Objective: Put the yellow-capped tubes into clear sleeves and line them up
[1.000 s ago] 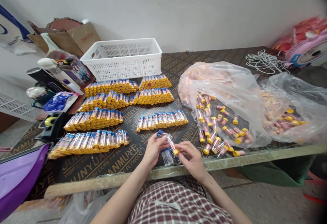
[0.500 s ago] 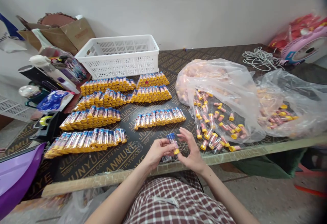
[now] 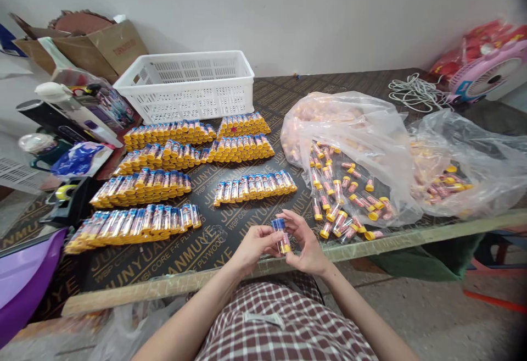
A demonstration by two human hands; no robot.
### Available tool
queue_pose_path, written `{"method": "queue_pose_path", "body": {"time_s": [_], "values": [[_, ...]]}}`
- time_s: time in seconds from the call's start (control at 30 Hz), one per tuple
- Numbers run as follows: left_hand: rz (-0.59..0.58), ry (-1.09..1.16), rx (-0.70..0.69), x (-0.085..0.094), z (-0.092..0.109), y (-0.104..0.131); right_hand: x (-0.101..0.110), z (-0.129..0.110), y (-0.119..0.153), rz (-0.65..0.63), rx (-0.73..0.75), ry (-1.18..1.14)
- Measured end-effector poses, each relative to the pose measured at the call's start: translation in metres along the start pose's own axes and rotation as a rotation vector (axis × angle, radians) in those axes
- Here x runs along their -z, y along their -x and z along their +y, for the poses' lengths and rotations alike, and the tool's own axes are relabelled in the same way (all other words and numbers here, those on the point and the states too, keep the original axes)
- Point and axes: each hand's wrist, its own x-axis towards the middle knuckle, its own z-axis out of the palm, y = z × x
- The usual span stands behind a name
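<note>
Pinching a blue-topped, yellow-capped tube (image 3: 285, 243), the left hand (image 3: 254, 246) is nearly closed at the table's front edge (image 3: 173, 285). The right hand (image 3: 308, 245) is half open, curved beside the tube; whether it grips is indeterminable. Beyond lie rows of tubes (image 3: 255, 187) and, rightward, loose tubes (image 3: 340, 220) before a plastic bag (image 3: 354, 114). A white basket (image 3: 206, 97) stands behind the rows.

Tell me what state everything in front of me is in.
Left hand, closed on the tube
Right hand, open, curved beside the tube
Tube, held, yellow end on
Stacked tubes, lying in rows
Loose tubes, scattered
Large bag, open
Crate, upright, open-topped
Cord, loosely coiled
Fan, can't tell if running
</note>
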Motion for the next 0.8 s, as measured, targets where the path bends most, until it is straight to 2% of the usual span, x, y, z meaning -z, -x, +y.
{"method": "queue_pose_path", "body": {"time_s": [0.57,0.67,0.73,0.8], "values": [[-0.005,0.031,0.012,-0.005,0.001,0.003,-0.001,0.000,0.001,0.023,-0.005,0.016],[0.005,-0.016,-0.011,0.001,0.006,-0.001,0.002,-0.001,-0.001,-0.015,-0.028,0.035],[0.090,-0.124,-0.087,0.015,0.017,-0.008,0.006,-0.001,-0.002,-0.016,-0.038,0.076],[0.291,-0.309,-0.205,0.035,0.034,-0.018,0.013,0.002,-0.002,0.025,-0.048,0.124]]}}
